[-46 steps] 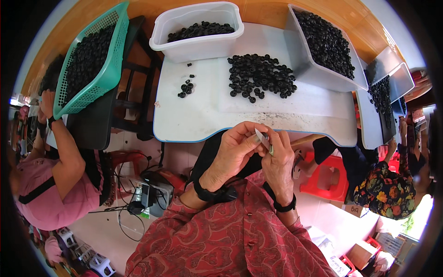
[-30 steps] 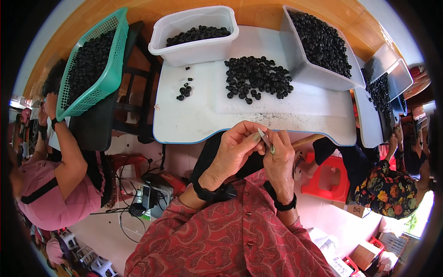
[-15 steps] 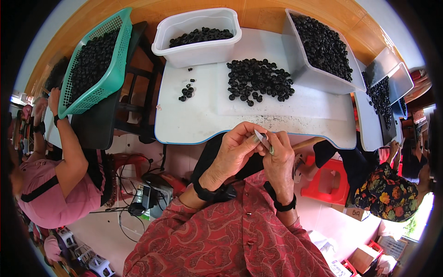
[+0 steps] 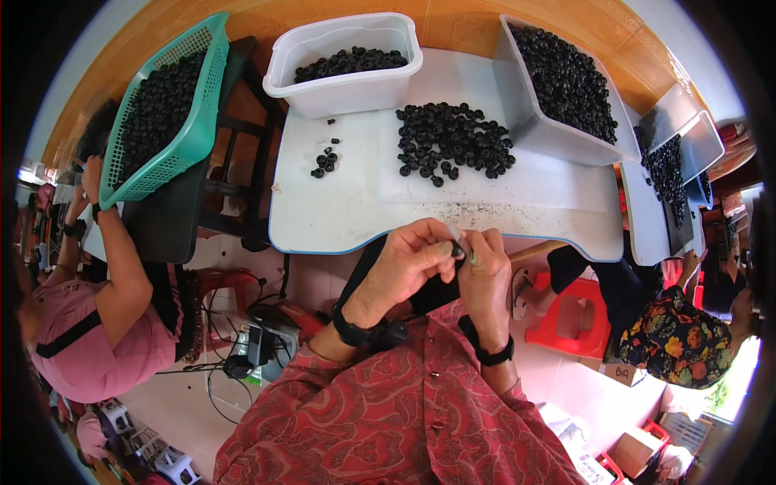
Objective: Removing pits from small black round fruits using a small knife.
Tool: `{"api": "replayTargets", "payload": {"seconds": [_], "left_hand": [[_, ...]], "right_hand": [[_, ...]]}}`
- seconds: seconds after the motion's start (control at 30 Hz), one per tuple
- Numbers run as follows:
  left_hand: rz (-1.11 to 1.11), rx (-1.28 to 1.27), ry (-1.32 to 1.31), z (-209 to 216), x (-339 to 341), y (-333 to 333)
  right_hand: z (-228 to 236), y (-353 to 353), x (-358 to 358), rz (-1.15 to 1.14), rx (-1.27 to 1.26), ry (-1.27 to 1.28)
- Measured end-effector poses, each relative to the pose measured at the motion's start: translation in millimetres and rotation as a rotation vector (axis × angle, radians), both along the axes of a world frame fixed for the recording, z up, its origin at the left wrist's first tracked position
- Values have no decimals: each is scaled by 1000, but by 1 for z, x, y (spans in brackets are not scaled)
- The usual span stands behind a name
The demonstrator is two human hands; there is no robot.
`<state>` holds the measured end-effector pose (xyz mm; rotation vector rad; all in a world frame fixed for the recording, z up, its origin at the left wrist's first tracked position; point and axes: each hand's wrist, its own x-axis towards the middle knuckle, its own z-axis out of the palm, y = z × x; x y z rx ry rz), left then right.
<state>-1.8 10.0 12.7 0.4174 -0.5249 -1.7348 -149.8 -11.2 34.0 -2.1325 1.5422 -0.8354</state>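
In front of my chest, just off the table's near edge, my two hands work close together. My left hand (image 4: 408, 260) is closed in a pinch at a small black part (image 4: 458, 252), mostly hidden by the fingers. Closed around a small knife, my right hand (image 4: 486, 267) has its short pale blade (image 4: 455, 234) showing, blurred, between the hands. The knife's handle is hidden in the fist. Beyond them, a pile of small black ring-shaped parts (image 4: 454, 141) lies on the white table (image 4: 323, 212). A few more black parts (image 4: 322, 164) lie apart at the left.
A white tub (image 4: 343, 99) and a grey bin (image 4: 558, 137), both holding black parts, stand at the back. Left is a green basket (image 4: 174, 153) by a person in pink (image 4: 105, 331). A red stool (image 4: 570, 319) and another person (image 4: 675, 335) are right. Cables (image 4: 214, 356) trail low left.
My left hand has opened a little away from the right and its fingers have shifted. The blade has turned steeper, and the black part shows more. The piles look the same.
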Motion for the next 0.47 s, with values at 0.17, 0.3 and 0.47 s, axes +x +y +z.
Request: {"api": "replayTargets", "payload": {"seconds": [0.17, 0.3, 0.47], "left_hand": [[67, 39, -43, 10, -3, 0], [112, 73, -69, 5, -5, 0], [108, 30, -114, -11, 2, -3]], "right_hand": [[-13, -5, -4, 80, 119, -331], [2, 0, -3, 2, 416, -721], [8, 1, -1, 120, 460, -894]]}}
